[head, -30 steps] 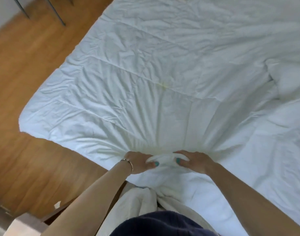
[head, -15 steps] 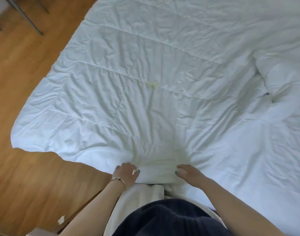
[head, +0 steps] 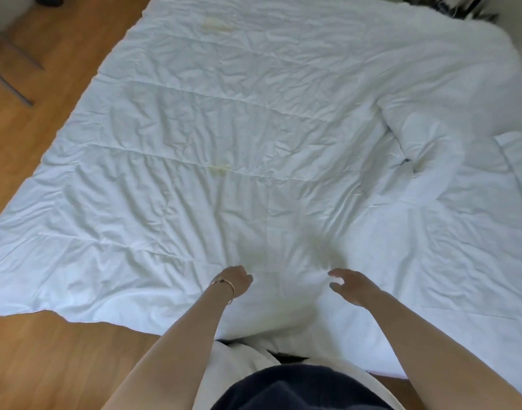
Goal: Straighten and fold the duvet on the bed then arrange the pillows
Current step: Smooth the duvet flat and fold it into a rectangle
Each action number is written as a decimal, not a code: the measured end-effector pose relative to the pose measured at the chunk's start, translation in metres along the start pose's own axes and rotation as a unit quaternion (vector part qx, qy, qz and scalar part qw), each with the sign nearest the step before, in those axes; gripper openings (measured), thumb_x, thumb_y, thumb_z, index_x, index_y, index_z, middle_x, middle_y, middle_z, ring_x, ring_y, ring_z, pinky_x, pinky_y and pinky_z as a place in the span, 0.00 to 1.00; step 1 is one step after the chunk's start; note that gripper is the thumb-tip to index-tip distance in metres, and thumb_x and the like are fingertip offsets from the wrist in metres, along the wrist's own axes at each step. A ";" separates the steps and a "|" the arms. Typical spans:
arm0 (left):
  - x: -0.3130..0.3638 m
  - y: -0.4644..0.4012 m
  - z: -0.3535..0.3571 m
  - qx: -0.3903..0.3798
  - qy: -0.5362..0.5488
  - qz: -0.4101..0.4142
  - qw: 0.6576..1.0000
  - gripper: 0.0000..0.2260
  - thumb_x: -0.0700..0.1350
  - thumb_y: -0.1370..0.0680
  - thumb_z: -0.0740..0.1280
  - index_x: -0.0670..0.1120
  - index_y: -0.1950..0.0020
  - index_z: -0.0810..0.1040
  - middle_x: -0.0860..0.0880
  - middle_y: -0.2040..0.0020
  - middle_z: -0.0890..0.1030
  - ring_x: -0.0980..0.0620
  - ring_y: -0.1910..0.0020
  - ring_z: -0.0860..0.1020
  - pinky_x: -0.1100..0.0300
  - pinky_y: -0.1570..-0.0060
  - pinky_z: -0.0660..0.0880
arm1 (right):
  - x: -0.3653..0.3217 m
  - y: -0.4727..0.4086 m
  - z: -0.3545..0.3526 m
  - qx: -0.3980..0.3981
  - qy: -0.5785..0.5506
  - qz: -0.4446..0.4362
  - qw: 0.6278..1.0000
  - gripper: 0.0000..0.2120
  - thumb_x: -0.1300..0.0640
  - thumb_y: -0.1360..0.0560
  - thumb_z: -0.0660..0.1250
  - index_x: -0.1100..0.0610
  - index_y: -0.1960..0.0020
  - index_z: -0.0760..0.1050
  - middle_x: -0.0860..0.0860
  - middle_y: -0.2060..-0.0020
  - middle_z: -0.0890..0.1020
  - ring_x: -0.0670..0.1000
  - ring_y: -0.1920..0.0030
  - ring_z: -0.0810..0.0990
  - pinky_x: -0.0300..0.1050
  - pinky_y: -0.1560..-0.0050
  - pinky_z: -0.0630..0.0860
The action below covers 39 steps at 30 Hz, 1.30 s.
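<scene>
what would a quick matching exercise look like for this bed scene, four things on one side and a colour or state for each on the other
Things:
1. duvet
2. left hand
3. right hand
4. floor

Colour or state:
A. fingers spread open just above the fabric
B. brown wood boards
C. white, wrinkled, spread across the bed
D. curled, with a thin bracelet at the wrist

Pairs: 1-C, 2-D, 3-A, 4-B
</scene>
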<state>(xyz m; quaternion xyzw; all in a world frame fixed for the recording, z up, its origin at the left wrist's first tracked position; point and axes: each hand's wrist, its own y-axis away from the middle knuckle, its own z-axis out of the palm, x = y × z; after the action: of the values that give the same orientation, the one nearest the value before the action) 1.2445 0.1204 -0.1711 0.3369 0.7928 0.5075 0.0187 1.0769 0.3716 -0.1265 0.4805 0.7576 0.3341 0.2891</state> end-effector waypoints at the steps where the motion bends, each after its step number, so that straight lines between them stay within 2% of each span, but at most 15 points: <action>1: 0.027 0.001 0.005 -0.010 -0.013 0.017 1.000 0.12 0.50 0.19 0.54 0.45 0.48 0.73 0.46 0.49 0.75 0.45 0.52 0.74 0.57 0.52 0.69 | 0.014 0.000 -0.007 0.006 0.001 -0.002 1.000 0.21 0.47 0.19 0.57 0.45 0.27 0.64 0.46 0.29 0.69 0.48 0.31 0.69 0.45 0.33 0.66; 4: 0.114 0.000 0.027 -0.029 -0.032 0.074 0.996 0.09 0.50 0.18 0.56 0.46 0.48 0.71 0.47 0.49 0.74 0.46 0.49 0.73 0.58 0.49 0.67 | 0.063 -0.003 -0.027 0.012 0.030 -0.018 0.999 0.22 0.47 0.20 0.56 0.44 0.26 0.61 0.47 0.29 0.68 0.48 0.31 0.69 0.47 0.32 0.67; 6: 0.168 -0.003 0.044 -0.028 -0.009 0.104 0.994 0.13 0.51 0.19 0.57 0.46 0.42 0.75 0.46 0.43 0.76 0.45 0.42 0.74 0.56 0.44 0.70 | 0.094 -0.008 -0.044 0.017 0.042 -0.033 0.998 0.24 0.47 0.20 0.56 0.43 0.24 0.58 0.47 0.28 0.66 0.49 0.30 0.67 0.48 0.32 0.67; 8: 0.216 -0.004 0.063 -0.010 0.009 0.115 0.993 0.16 0.52 0.19 0.57 0.48 0.34 0.73 0.48 0.36 0.74 0.47 0.37 0.73 0.54 0.38 0.70 | 0.121 -0.010 -0.063 0.023 0.050 -0.054 0.997 0.25 0.48 0.20 0.56 0.43 0.23 0.56 0.47 0.27 0.64 0.49 0.28 0.65 0.48 0.32 0.67; 10: 0.254 -0.002 0.079 -0.003 0.007 0.118 0.993 0.17 0.51 0.19 0.57 0.49 0.32 0.71 0.49 0.34 0.73 0.48 0.35 0.71 0.54 0.36 0.68 | 0.143 -0.012 -0.078 0.027 0.057 -0.081 0.995 0.26 0.48 0.20 0.57 0.43 0.23 0.56 0.47 0.26 0.63 0.49 0.27 0.64 0.49 0.32 0.68; 13: 0.293 -0.001 0.095 -0.006 0.004 0.127 0.992 0.18 0.52 0.19 0.59 0.52 0.30 0.69 0.52 0.34 0.73 0.51 0.36 0.72 0.54 0.37 0.70 | 0.167 -0.019 -0.098 0.028 0.068 -0.109 0.991 0.26 0.48 0.20 0.58 0.43 0.23 0.56 0.47 0.26 0.63 0.50 0.27 0.63 0.51 0.33 0.68; 17: 0.323 -0.007 0.101 0.059 0.068 0.150 0.985 0.18 0.52 0.20 0.60 0.56 0.29 0.68 0.54 0.35 0.72 0.53 0.36 0.72 0.54 0.35 0.69 | 0.178 -0.037 -0.126 0.049 0.076 -0.131 0.987 0.27 0.49 0.20 0.59 0.44 0.23 0.55 0.47 0.25 0.60 0.51 0.26 0.59 0.53 0.31 0.66; 22: 0.364 -0.034 0.086 0.122 0.037 0.237 0.963 0.22 0.52 0.19 0.58 0.60 0.25 0.60 0.55 0.28 0.65 0.53 0.28 0.60 0.51 0.30 0.61 | 0.189 -0.068 -0.169 0.156 0.106 -0.106 0.976 0.32 0.46 0.20 0.60 0.41 0.22 0.47 0.48 0.22 0.52 0.57 0.23 0.52 0.59 0.31 0.63; 24: 0.383 -0.051 0.079 0.140 0.031 0.255 0.956 0.22 0.52 0.19 0.58 0.61 0.25 0.59 0.56 0.26 0.63 0.52 0.26 0.56 0.51 0.28 0.58 | 0.198 -0.083 -0.190 0.172 0.117 -0.093 0.974 0.33 0.46 0.20 0.60 0.39 0.23 0.44 0.49 0.22 0.50 0.59 0.23 0.51 0.60 0.31 0.63; 27: 0.410 -0.083 0.064 0.152 -0.050 0.215 0.963 0.24 0.57 0.19 0.56 0.63 0.24 0.54 0.56 0.23 0.57 0.50 0.23 0.49 0.47 0.27 0.52 | 0.210 -0.108 -0.219 0.158 0.109 -0.091 0.977 0.34 0.48 0.20 0.61 0.38 0.23 0.43 0.49 0.22 0.51 0.58 0.23 0.52 0.59 0.31 0.65; 29: 0.425 -0.103 0.058 0.146 -0.103 0.161 0.971 0.29 0.63 0.21 0.56 0.64 0.23 0.46 0.54 0.21 0.45 0.48 0.22 0.42 0.43 0.27 0.45 | 0.214 -0.123 -0.232 0.129 0.093 -0.107 0.981 0.36 0.51 0.21 0.62 0.38 0.23 0.42 0.49 0.23 0.54 0.55 0.23 0.51 0.59 0.31 0.65; 31: 0.435 -0.119 0.054 0.143 -0.112 0.124 0.975 0.36 0.67 0.24 0.56 0.65 0.24 0.38 0.53 0.22 0.34 0.47 0.23 0.35 0.40 0.28 0.38 | 0.217 -0.141 -0.242 0.106 0.084 -0.129 0.982 0.39 0.53 0.21 0.63 0.36 0.24 0.39 0.47 0.23 0.54 0.53 0.22 0.46 0.63 0.30 0.62; 35: 0.424 -0.160 0.009 0.195 -0.113 0.040 0.974 0.46 0.73 0.30 0.58 0.62 0.25 0.31 0.53 0.22 0.36 0.49 0.23 0.36 0.44 0.26 0.39 | 0.215 -0.177 -0.275 0.092 0.084 -0.159 0.979 0.45 0.52 0.22 0.65 0.34 0.27 0.30 0.40 0.23 0.46 0.48 0.22 0.39 0.72 0.31 0.52; 39: 0.410 -0.202 -0.061 0.194 -0.158 -0.016 0.968 0.55 0.77 0.38 0.62 0.60 0.25 0.31 0.52 0.22 0.35 0.49 0.23 0.36 0.44 0.26 0.39 | 0.207 -0.222 -0.320 0.094 0.136 -0.181 0.969 0.54 0.44 0.29 0.71 0.32 0.30 0.26 0.37 0.24 0.37 0.46 0.24 0.35 0.78 0.34 0.46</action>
<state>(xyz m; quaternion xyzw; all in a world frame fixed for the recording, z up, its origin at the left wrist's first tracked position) 0.8016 0.2468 -0.1792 0.3971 0.8686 0.2836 0.0861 0.6386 0.4193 -0.1300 0.3101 0.8923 0.2657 0.1925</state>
